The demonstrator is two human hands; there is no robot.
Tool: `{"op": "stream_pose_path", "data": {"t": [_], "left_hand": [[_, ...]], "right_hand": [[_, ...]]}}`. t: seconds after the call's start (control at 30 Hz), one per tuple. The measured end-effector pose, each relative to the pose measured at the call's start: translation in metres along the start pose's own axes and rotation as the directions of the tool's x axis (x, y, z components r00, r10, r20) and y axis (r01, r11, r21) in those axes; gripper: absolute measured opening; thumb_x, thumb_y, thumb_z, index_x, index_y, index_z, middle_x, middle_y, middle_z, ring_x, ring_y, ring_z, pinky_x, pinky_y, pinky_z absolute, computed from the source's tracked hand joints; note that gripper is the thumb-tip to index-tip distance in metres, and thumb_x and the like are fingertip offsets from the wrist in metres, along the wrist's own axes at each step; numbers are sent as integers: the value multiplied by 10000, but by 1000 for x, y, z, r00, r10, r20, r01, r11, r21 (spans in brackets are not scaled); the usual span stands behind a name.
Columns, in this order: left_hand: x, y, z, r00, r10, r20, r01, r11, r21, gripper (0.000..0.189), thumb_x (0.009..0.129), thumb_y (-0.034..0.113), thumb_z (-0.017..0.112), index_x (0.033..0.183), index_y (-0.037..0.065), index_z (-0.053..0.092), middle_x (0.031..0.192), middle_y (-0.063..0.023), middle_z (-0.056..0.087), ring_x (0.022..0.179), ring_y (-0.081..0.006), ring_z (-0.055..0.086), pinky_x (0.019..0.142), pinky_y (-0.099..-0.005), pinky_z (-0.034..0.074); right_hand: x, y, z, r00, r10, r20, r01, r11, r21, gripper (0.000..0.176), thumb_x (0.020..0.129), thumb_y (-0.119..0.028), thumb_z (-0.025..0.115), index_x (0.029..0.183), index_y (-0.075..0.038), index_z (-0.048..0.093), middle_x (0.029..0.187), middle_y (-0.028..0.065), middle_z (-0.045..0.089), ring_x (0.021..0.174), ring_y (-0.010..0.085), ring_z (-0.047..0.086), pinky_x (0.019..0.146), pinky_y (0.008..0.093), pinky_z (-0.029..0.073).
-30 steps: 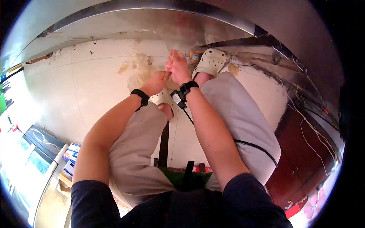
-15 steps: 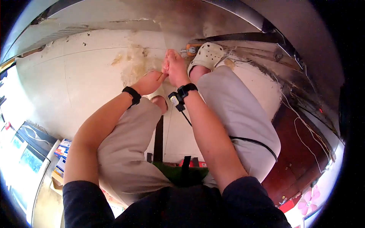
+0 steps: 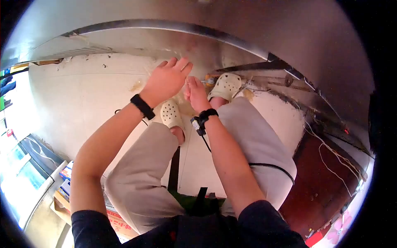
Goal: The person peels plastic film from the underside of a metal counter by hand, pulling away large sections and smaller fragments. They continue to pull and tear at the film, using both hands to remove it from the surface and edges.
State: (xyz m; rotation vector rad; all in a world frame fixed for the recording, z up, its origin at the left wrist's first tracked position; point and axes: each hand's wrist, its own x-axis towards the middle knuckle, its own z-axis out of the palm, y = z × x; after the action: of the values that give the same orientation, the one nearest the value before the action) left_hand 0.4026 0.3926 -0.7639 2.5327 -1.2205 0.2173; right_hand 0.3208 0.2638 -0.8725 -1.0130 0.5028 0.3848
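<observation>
My left hand [image 3: 166, 82] is raised above the floor with its fingers stretched and spread. I see nothing held in it. Just to the right and lower, my right hand [image 3: 196, 94] is closed, its fingers curled together. Whatever it may hold is hidden or too small to name. The two hands are close to each other. A black band [image 3: 142, 106] circles the left wrist, and another black band [image 3: 208, 115] with a small cabled device [image 3: 197, 125] is on the right one. Beyond the hands is the stained, pale floor [image 3: 89, 89].
Cream perforated clogs [image 3: 170, 114] are on my feet. A metal panel with a dark edge [image 3: 165, 24] spans overhead. An orange fitting [image 3: 210, 79] is near the right clog. Loose white wires [image 3: 326, 142] hang at the right by a dark red board [image 3: 316, 175]. Boxes [image 3: 63, 202] stand at the left.
My left hand has come away from the right hand and lifted, its fingers now spread. The right hand is curled tighter. The view has tilted, showing more of the metal panel.
</observation>
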Motion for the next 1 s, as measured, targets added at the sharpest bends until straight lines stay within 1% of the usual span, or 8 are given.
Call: {"op": "stream_pose_path", "data": {"t": [0.13, 0.17, 0.2, 0.33, 0.5, 0.6, 0.83, 1.0], "left_hand": [[10, -10, 8, 945, -200, 259, 185, 979, 80, 241, 826, 244, 573, 923, 27, 612, 794, -148, 620, 738, -343, 615, 725, -419, 494], [18, -8, 6, 782, -507, 361, 564, 823, -67, 286, 819, 278, 564, 873, 5, 626, 780, -175, 632, 749, -362, 621, 732, -415, 500], [21, -5, 5, 510, -697, 504, 848, 507, -158, 341, 812, 313, 555, 822, -17, 640, 765, -201, 645, 759, -382, 627, 738, -411, 506], [26, -21, 38, 486, -714, 505, 874, 412, -258, 441, 824, 375, 513, 791, -43, 650, 806, -258, 644, 816, -407, 628, 765, -444, 504], [39, -4, 41, 493, -819, 294, 868, 486, -101, 350, 837, 294, 489, 818, -7, 667, 833, -263, 636, 829, -402, 626, 773, -468, 501], [30, -9, 39, 618, -726, 301, 777, 622, -96, 304, 847, 255, 474, 812, 26, 672, 840, -232, 645, 822, -406, 623, 755, -477, 502], [14, -13, 36, 584, -723, 369, 791, 608, -62, 255, 869, 236, 457, 842, 72, 651, 869, -193, 645, 853, -405, 603, 742, -480, 488], [-3, -19, 44, 643, -687, 338, 759, 629, -165, 281, 899, 265, 449, 838, 53, 623, 858, -208, 628, 831, -417, 582, 715, -495, 465]], "right_hand": [[-1, -4, 1, 999, 27, -44, -29, 998, -49, 338, 987, -367, 389, 801, -89, 437, 622, -4, 384, 492, 100, 408, 442, 275, 375], [1, -2, 1, 999, 27, -36, -29, 998, -51, 338, 987, -367, 389, 801, -89, 437, 622, -4, 384, 492, 100, 408, 442, 275, 375], [0, 2, 1, 999, 35, -33, -34, 999, 27, 304, 985, -361, 412, 814, -110, 440, 603, -19, 381, 476, 84, 373, 429, 253, 321], [3, 10, 0, 999, -16, -36, 17, 999, 29, 275, 977, -360, 449, 826, -131, 440, 579, -36, 377, 458, 70, 338, 412, 237, 271], [5, 9, 2, 999, -33, -13, 34, 996, 85, 269, 977, -348, 446, 820, -131, 434, 575, -36, 377, 460, 73, 342, 413, 239, 282], [3, 11, 0, 999, -5, -44, 7, 999, 43, 268, 980, -336, 437, 808, -132, 430, 578, -34, 374, 460, 73, 347, 413, 238, 288], [4, 8, 0, 999, 16, -40, -17, 1000, -25, 284, 985, -339, 419, 798, -126, 427, 588, -28, 364, 462, 77, 354, 405, 241, 300], [16, 28, -11, 997, 6, -83, -7, 1000, -18, 321, 968, -387, 422, 902, -88, 519, 548, 13, 430, 426, 104, 415, 384, 266, 355]]}}
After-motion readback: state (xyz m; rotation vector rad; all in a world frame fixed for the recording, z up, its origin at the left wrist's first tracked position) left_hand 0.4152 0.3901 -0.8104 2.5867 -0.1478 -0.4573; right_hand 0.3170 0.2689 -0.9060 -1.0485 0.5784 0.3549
